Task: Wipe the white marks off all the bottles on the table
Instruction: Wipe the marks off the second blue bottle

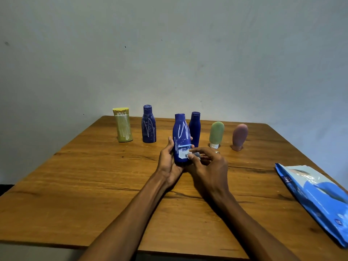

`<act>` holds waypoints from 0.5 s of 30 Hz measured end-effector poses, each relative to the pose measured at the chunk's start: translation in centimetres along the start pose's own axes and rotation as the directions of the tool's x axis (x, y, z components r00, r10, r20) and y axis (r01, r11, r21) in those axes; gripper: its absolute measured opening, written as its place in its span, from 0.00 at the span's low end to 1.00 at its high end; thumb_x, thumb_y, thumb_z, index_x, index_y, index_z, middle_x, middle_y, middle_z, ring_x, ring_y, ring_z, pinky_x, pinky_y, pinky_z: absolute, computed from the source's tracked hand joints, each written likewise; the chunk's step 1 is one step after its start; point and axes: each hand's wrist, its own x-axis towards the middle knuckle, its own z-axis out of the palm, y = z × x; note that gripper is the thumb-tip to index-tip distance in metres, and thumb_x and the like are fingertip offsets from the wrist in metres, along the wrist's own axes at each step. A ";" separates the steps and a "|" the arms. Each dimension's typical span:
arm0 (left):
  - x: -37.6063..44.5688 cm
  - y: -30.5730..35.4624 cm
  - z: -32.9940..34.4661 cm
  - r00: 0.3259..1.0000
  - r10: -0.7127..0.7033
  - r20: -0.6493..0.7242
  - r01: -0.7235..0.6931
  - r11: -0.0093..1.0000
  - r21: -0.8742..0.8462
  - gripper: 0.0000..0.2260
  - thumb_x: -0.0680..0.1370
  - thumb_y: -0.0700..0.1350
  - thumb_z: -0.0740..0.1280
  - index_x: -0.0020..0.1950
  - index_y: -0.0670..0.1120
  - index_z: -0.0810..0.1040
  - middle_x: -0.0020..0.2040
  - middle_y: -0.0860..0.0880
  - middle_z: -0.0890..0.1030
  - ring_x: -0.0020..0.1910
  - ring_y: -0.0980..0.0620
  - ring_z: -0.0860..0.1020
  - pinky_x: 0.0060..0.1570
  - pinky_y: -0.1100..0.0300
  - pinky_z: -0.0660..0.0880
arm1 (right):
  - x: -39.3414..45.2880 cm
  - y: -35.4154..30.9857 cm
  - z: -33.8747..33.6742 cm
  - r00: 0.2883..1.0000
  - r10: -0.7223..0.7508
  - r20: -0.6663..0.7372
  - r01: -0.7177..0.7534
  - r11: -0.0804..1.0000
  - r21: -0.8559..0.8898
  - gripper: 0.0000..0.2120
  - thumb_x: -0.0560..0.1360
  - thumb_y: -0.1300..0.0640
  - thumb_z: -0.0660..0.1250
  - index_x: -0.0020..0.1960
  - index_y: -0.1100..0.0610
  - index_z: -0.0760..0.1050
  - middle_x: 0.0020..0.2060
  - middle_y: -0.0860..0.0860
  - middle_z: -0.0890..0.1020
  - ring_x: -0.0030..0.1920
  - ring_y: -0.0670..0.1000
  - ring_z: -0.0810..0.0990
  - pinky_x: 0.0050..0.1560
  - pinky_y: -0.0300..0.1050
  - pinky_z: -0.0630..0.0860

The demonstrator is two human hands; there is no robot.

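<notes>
My left hand [167,161] grips a blue bottle [181,134] with white scribbles and holds it upright near the table's middle. My right hand [209,166] pinches a small wipe [190,153] against the bottle's lower label. Behind stand a yellow bottle [123,127] and another blue bottle [148,127], both with white marks. A plain dark blue bottle [195,129], a green tube [216,133] and a pink tube [239,136] stand to the right with no marks visible.
A blue wipes packet [316,198] lies at the right edge of the wooden table [94,185]. A pale wall rises right behind the table's far edge.
</notes>
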 end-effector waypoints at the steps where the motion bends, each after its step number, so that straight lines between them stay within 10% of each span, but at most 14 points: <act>1: 0.0 0.0 0.0 1.000 -0.002 0.005 0.002 1.000 0.000 0.29 0.84 0.62 0.53 0.66 0.39 0.78 0.55 0.38 0.83 0.54 0.41 0.81 0.65 0.37 0.72 | 0.0 -0.1 0.0 1.000 0.011 -0.012 -0.011 1.000 0.021 0.07 0.76 0.54 0.75 0.54 0.49 0.84 0.51 0.45 0.86 0.50 0.40 0.84 0.45 0.39 0.84; 3: -0.2 0.0 0.3 1.000 -0.001 0.010 0.001 1.000 0.026 0.30 0.84 0.62 0.52 0.69 0.39 0.77 0.61 0.37 0.81 0.60 0.39 0.79 0.65 0.37 0.74 | -0.1 -0.5 -0.1 0.999 0.017 -0.037 -0.015 0.999 0.046 0.07 0.77 0.54 0.74 0.54 0.50 0.84 0.50 0.45 0.86 0.49 0.40 0.85 0.43 0.40 0.84; 7: -0.4 -0.6 0.8 1.000 0.002 0.013 -0.003 0.997 0.075 0.30 0.84 0.62 0.51 0.63 0.40 0.80 0.48 0.42 0.84 0.38 0.48 0.80 0.26 0.60 0.73 | 0.4 -0.9 -0.1 0.997 0.025 -0.072 -0.014 0.987 0.160 0.07 0.78 0.58 0.73 0.56 0.55 0.83 0.51 0.48 0.87 0.47 0.43 0.86 0.36 0.39 0.83; 15: 0.3 -0.6 -0.1 0.998 0.060 0.009 -0.061 0.991 0.115 0.34 0.83 0.66 0.47 0.62 0.40 0.79 0.38 0.44 0.83 0.25 0.53 0.75 0.20 0.64 0.67 | 0.1 -0.7 -0.6 0.996 0.040 0.084 -0.055 0.981 0.185 0.07 0.79 0.63 0.71 0.55 0.56 0.83 0.42 0.50 0.87 0.43 0.48 0.87 0.46 0.41 0.84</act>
